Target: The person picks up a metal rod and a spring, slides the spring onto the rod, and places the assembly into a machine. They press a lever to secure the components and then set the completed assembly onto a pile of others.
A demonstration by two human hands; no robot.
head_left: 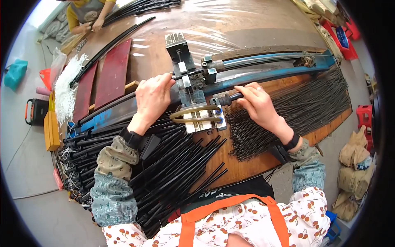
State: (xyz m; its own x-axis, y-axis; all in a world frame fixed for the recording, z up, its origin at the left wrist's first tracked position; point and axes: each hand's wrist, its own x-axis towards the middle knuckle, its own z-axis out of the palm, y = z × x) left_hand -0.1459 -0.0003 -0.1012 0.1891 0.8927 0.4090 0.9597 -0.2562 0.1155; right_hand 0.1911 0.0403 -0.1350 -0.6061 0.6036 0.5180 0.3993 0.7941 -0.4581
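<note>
My left hand (154, 96) is closed, pinching a thin black rod (187, 75) that lies across the metal clamping fixture (190, 88). My right hand (259, 103) grips a dark lever handle (235, 96) with a black ribbed boot at its base, beside the fixture's near end. Two olive hoses (193, 109) loop out of the silver block there. From the fixture's black clamp block (212, 71), a long blue rail (263, 76) carrying thin dark rods runs off to the right. The end of the black rod under my left fingers is hidden.
A heap of black tubes (168, 164) lies at the near left. Thin coiled springs or wires (288, 107) cover the near right of the wooden table. White strips (68, 88) and dark red boards (114, 70) lie at the left. Another person (86, 18) works at the far left.
</note>
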